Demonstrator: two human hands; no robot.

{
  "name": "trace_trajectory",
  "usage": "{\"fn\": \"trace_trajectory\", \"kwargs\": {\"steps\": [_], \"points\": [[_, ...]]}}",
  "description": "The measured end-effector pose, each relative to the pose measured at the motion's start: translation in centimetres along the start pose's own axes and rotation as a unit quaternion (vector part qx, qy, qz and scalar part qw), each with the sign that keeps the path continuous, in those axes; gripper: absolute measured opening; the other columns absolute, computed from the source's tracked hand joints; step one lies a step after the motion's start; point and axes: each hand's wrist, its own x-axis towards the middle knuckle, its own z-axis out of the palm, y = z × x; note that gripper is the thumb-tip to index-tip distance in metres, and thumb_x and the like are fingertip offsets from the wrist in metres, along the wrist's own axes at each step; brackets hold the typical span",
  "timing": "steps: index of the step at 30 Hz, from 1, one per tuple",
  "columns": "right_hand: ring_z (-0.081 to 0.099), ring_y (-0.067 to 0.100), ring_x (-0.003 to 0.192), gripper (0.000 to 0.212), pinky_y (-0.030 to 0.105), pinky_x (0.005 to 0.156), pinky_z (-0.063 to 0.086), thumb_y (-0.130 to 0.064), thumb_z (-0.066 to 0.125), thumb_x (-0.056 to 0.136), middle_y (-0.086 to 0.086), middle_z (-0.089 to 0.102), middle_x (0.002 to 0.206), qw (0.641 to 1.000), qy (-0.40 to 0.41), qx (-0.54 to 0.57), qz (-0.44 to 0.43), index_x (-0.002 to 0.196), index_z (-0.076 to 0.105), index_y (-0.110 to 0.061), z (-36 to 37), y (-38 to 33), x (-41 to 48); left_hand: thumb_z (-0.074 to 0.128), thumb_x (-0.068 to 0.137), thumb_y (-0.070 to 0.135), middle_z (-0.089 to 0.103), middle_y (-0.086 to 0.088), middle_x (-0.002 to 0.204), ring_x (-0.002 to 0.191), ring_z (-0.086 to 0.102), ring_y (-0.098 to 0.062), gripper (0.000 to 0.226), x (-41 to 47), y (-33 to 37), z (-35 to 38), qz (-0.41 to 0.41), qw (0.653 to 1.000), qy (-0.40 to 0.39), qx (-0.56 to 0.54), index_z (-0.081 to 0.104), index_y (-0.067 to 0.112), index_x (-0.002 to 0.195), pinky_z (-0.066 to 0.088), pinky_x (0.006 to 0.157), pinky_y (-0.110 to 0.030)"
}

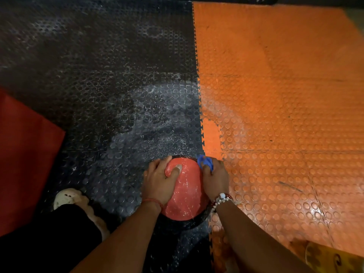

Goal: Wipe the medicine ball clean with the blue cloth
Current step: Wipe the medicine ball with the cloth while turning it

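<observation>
Down on the floor in the head view, the red medicine ball (188, 192) with its black rim sits on the black studded mat (94, 99), right at the seam with the orange studded mat (285, 99). The left hand (159, 184) holds the ball's left side, thumb pressed on the red face and fingers curved over the rim. The right hand (215, 179), a beaded bracelet (221, 200) at its wrist, grips the bunched blue cloth (205, 162) against the ball's far right edge.

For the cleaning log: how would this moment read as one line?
wiping | left hand holds red-and-black medicine ball | right hand grips blue cloth against ball's far-right edge
</observation>
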Motion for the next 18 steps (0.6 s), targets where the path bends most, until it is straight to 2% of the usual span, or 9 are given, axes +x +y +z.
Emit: {"fn": "trace_trajectory", "kwargs": {"steps": [4,6,8,10,13,15,18], "points": [[0.054,0.024,0.086,0.024,0.023,0.07,0.036,-0.016,0.049,0.091,0.017,0.059,0.106,0.996,0.061,0.038,0.058,0.108,0.062,-0.004,-0.1,0.7,-2.6,0.047,0.088,0.062,0.034,0.012,0.144,0.132,0.032,-0.022,0.052,0.1,0.3,0.1,0.003,1.0,-0.004,0.023,0.043,0.048,0.138,0.032,0.107,-0.042],[0.053,0.02,0.097,0.032,0.027,0.081,0.043,-0.022,0.047,0.089,0.01,0.054,0.114,0.997,0.071,0.041,0.007,0.115,0.061,-0.009,0.2,-0.5,-5.0,0.049,0.089,0.059,0.035,0.01,0.144,0.132,0.032,-0.022,0.05,0.3,0.0,-0.1,0.002,1.0,-0.005,0.015,0.043,0.048,0.138,0.031,0.107,-0.041],[0.05,0.018,0.109,0.045,0.027,0.095,0.042,-0.031,0.039,0.084,0.005,0.051,0.121,0.996,0.048,0.039,-0.07,0.119,0.061,-0.014,0.6,-2.0,-6.2,0.051,0.09,0.055,0.036,0.01,0.143,0.132,0.032,-0.02,0.048,0.6,-0.4,-0.5,0.004,1.0,-0.011,0.0,0.044,0.048,0.138,0.029,0.107,-0.038],[0.051,0.018,0.106,0.044,0.022,0.092,0.04,-0.03,0.039,0.084,0.006,0.051,0.121,0.995,0.03,0.03,-0.094,0.118,0.061,-0.014,0.6,-2.8,-4.9,0.052,0.09,0.056,0.037,0.011,0.141,0.132,0.033,-0.019,0.047,0.6,-1.0,-0.6,0.014,1.0,-0.014,-0.016,0.046,0.049,0.136,0.03,0.108,-0.038],[0.049,0.015,0.09,0.03,0.015,0.075,0.037,-0.017,0.047,0.092,0.008,0.052,0.115,0.999,-0.002,0.001,-0.041,0.117,0.059,-0.007,0.2,-2.4,-1.5,0.051,0.087,0.061,0.036,0.013,0.141,0.132,0.033,-0.018,0.05,0.3,-1.4,-0.6,0.017,0.999,-0.012,-0.034,0.046,0.05,0.135,0.032,0.109,-0.04],[0.056,0.023,0.088,0.028,0.022,0.073,0.044,-0.018,0.046,0.093,0.011,0.058,0.109,1.0,-0.009,0.0,0.022,0.115,0.06,-0.007,0.3,-0.3,-0.1,0.051,0.088,0.059,0.035,0.012,0.143,0.133,0.031,-0.018,0.049,-0.1,-1.3,-0.5,0.014,1.0,-0.007,-0.024,0.045,0.049,0.136,0.031,0.108,-0.04],[0.062,0.033,0.088,0.026,0.038,0.077,0.05,-0.022,0.046,0.094,0.016,0.066,0.096,0.987,0.024,0.069,0.143,0.103,0.064,-0.006,0.3,1.9,-0.9,0.051,0.088,0.059,0.033,0.014,0.144,0.134,0.03,-0.017,0.049,-0.3,-0.8,-0.3,0.013,1.0,-0.002,-0.014,0.044,0.05,0.136,0.031,0.107,-0.041]]}}
